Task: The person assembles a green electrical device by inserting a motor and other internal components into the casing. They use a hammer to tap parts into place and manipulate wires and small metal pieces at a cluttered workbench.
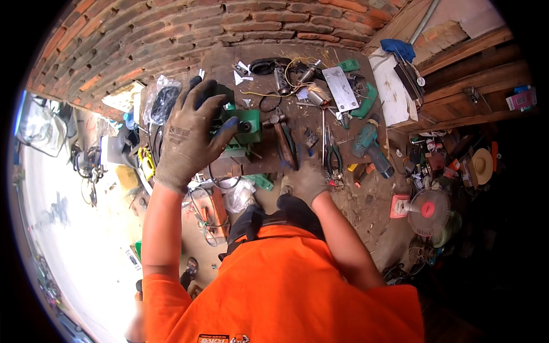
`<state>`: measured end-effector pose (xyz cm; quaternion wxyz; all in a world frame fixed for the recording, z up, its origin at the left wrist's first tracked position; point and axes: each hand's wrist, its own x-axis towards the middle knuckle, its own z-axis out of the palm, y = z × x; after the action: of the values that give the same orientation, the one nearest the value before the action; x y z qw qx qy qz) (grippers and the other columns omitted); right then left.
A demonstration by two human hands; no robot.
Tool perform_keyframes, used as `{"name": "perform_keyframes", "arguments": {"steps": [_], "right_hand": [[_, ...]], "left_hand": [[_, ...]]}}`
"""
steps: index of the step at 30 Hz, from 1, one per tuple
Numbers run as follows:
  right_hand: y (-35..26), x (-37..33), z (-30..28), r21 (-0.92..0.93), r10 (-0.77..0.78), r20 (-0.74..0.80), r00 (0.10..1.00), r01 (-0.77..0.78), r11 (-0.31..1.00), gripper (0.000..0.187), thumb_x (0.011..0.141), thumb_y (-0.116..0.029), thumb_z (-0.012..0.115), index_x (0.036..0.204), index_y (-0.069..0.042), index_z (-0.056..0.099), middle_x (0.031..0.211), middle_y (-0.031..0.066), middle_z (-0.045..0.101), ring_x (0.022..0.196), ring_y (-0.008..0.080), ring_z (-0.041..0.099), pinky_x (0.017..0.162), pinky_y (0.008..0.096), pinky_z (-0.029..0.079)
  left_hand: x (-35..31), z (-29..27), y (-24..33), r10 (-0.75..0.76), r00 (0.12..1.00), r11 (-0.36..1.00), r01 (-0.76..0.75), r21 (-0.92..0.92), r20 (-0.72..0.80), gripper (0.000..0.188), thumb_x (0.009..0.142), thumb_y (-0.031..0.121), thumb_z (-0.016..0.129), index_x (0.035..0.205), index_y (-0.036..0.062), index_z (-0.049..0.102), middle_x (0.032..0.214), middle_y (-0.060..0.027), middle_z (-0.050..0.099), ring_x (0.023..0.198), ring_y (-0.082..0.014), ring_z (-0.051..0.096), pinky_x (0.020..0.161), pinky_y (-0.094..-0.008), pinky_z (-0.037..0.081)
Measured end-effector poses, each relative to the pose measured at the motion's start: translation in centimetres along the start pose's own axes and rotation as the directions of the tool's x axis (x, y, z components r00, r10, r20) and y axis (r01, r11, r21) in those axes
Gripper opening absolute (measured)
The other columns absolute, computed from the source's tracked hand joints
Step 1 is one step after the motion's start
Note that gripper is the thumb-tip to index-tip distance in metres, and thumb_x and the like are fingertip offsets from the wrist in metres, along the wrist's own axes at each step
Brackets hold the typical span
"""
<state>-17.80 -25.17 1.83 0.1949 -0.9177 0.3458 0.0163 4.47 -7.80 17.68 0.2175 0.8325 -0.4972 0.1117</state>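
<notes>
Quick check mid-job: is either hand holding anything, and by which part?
Left hand: open by the green machine, no grip visible. Right hand: at the free end of the hammer's handle, but blur leaves it unclear whether it grips.

A fan (429, 212) stands near, probably, a straw hat (482, 164).

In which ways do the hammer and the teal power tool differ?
Colour: the hammer has a brown handle; the teal power tool is teal with darker parts.
Shape: the hammer is slim, the teal power tool bulkier.
Place: the hammer lies by the right hand, the teal power tool farther right.
Both lie on the bench.
</notes>
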Motion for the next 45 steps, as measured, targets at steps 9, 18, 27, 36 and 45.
{"name": "perform_keyframes", "arguments": {"steps": [9,18,27,36,45], "right_hand": [[-1.3,1.3,-0.1,-0.020,0.057,0.165,0.985,-0.054,0.998,0.072,0.092,-0.028,0.070,0.153,-0.004,0.041,0.125,0.0292,0.063,0.105,0.0447,0.070,0.093,0.0500,0.056],[-1.8,-5.0,-9.6,0.864,-0.123,0.210,0.970,-0.125,0.487,0.039,0.104,-0.013,0.053,0.141,0.001,0.052,0.079,0.0026,0.061,0.057,0.0070,0.055,0.052,0.0237,0.046],[-4.7,-6.2,-9.3,0.427,-0.315,-0.094,0.944,0.324,0.844,0.057,0.101,-0.015,0.060,0.154,-0.001,0.043,0.105,0.0281,0.069,0.082,0.0440,0.071,0.066,0.0450,0.056],[-5.1,-6.4,-8.7,0.314,-0.384,-0.160,0.909,0.415,0.854,0.065,0.099,-0.013,0.062,0.158,-0.003,0.038,0.099,0.0257,0.069,0.081,0.0431,0.071,0.066,0.0465,0.056],[-5.6,-6.5,-8.8,0.293,-0.363,-0.146,0.920,0.391,0.873,0.064,0.097,-0.009,0.063,0.156,-0.002,0.040,0.100,0.0249,0.069,0.079,0.0425,0.070,0.065,0.0461,0.055]], "left_hand": [[0.6,-0.3,-1.4,-0.076,0.996,0.893,0.091,-0.441,0.053,0.039,0.097,0.027,0.067,0.130,0.0055,0.067,0.135,-0.0158,0.066,0.122,-0.0412,0.062,0.102,-0.0443,0.052],[-0.3,2.5,-1.1,-0.286,0.957,0.644,0.221,-0.733,0.037,0.033,0.096,0.026,0.069,0.117,0.0018,0.074,0.127,-0.0147,0.071,0.107,-0.0278,0.073,0.092,-0.0357,0.056],[0.1,3.3,-0.8,-0.229,0.973,0.777,0.158,-0.610,-0.039,0.030,0.101,0.021,0.066,0.117,-0.0032,0.073,0.125,-0.0168,0.071,0.107,-0.0243,0.072,0.092,-0.0339,0.057],[0.0,3.4,-0.9,-0.212,0.975,0.805,0.133,-0.579,-0.070,0.030,0.100,0.021,0.065,0.116,-0.0027,0.074,0.126,-0.0182,0.071,0.107,-0.0253,0.072,0.092,-0.0343,0.057],[-0.4,3.4,-1.3,-0.234,0.971,0.769,0.156,-0.619,-0.045,0.030,0.101,0.021,0.064,0.119,-0.0020,0.073,0.128,-0.0179,0.070,0.107,-0.0247,0.072,0.091,-0.0339,0.056]]}}
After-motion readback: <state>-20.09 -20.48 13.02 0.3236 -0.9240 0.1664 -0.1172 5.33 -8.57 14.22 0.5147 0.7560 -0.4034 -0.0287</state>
